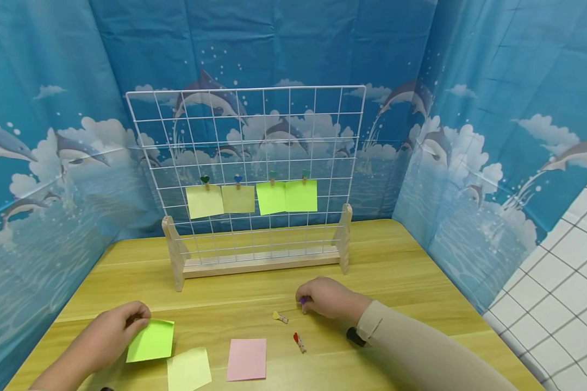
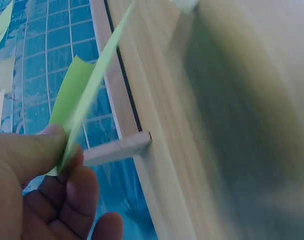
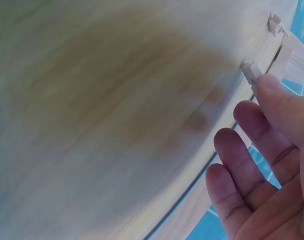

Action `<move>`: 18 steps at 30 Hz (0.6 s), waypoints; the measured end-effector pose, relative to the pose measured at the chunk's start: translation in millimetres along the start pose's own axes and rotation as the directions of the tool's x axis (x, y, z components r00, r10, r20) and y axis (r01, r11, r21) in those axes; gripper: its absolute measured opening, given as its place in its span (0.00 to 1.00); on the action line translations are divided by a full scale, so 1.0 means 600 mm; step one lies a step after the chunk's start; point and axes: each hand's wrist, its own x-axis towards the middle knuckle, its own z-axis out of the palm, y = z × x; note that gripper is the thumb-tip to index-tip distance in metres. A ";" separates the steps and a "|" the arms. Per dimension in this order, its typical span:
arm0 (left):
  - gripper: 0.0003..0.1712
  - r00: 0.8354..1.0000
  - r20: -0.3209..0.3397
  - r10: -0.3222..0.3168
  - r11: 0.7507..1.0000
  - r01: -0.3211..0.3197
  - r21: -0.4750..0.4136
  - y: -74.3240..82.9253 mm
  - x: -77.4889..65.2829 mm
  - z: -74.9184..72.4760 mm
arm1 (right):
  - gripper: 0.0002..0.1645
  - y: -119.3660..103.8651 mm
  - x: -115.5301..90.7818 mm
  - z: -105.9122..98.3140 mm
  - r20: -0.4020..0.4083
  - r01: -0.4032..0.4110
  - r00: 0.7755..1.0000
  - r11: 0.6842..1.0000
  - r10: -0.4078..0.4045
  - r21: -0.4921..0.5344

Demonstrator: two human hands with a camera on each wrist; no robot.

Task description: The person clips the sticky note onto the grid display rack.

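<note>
My left hand (image 1: 110, 331) pinches a bright green sticky note (image 1: 151, 341) by its edge, thumb on one side. Seen from the left wrist, the note (image 2: 87, 100) bends upward from the fingertips, above the table. Over at the right, my right hand (image 1: 330, 298) pinches a small wooden clothespin with a purple top (image 1: 303, 302) close over the tabletop. The right wrist view shows the clothespin (image 3: 251, 73) at the thumb tip, other fingers spread loosely. Near this hand lie a yellow-topped clothespin (image 1: 281, 317) and a red-heart clothespin (image 1: 300, 342).
A white wire grid (image 1: 244, 88) stands in a wooden base (image 1: 261, 266). Clothespins hold two pale yellow notes (image 1: 205, 202) and two green notes (image 1: 301, 196) on it. A pale yellow note (image 1: 189, 369) and pink notes (image 1: 247, 359) lie at the table's front.
</note>
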 end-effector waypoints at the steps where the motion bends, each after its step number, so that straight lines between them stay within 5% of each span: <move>1: 0.04 1.000 -0.008 0.007 1.000 -0.007 -0.003 0.005 0.003 0.000 | 0.02 0.000 0.000 -0.001 -0.002 0.002 1.000 1.000 -0.002 0.002; 10: 0.05 0.981 -0.159 0.109 0.993 -0.113 -0.018 0.047 0.019 0.014 | 0.03 -0.007 -0.012 -0.013 -0.038 0.000 0.999 0.999 0.002 0.047; 18: 0.06 0.966 -0.214 0.146 0.985 -0.161 -0.056 0.094 0.048 0.024 | 0.11 -0.004 -0.022 -0.039 -0.080 -0.027 0.996 0.994 0.036 0.106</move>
